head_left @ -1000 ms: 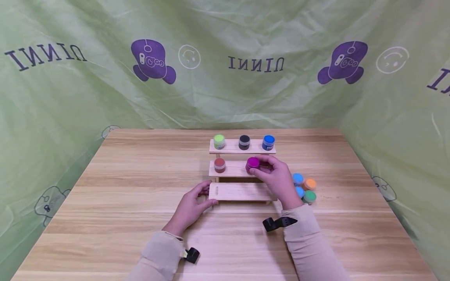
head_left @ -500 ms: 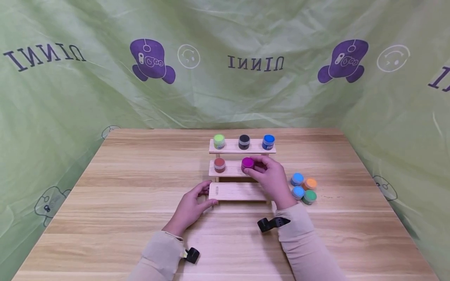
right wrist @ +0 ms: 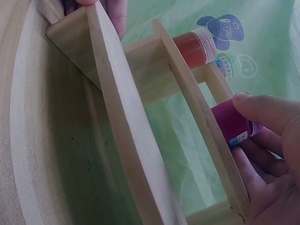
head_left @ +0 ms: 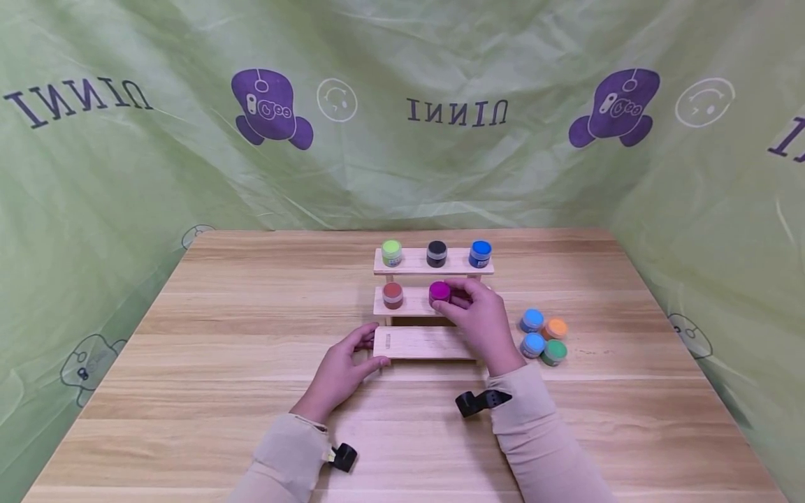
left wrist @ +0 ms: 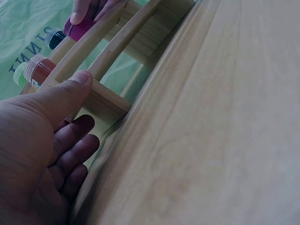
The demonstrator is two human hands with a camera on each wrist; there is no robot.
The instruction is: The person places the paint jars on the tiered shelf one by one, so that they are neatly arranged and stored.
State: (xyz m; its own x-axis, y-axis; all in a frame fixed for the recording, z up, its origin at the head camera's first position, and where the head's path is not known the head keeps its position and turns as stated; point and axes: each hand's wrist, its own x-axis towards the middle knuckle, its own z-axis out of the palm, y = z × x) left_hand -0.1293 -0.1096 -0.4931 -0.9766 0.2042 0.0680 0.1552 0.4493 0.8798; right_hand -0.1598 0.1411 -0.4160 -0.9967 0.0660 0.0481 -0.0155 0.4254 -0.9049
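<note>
A three-tier wooden rack (head_left: 415, 344) stands on the table. My right hand (head_left: 483, 316) pinches a magenta paint jar (head_left: 439, 293) by its sides, thumb in front and fingers behind. The jar is upright at the middle of the middle tier; in the right wrist view its base (right wrist: 230, 123) meets the board. My left hand (head_left: 342, 367) holds the left end of the lowest tier, its thumb (left wrist: 80, 78) at the front corner and other fingers past the end. A red-brown paint jar (head_left: 393, 296) sits at the middle tier's left.
On the top tier stand a light green jar (head_left: 392, 253), a black jar (head_left: 437, 254) and a dark blue jar (head_left: 481, 255). Right of the rack, two light blue jars (head_left: 532, 321), an orange jar (head_left: 555, 329) and a green jar (head_left: 554, 353) cluster on the table (head_left: 251, 300).
My right hand has slid left along the middle tier with the magenta paint jar, mostly in the first half second. The left hand and the rack have stayed in place.
</note>
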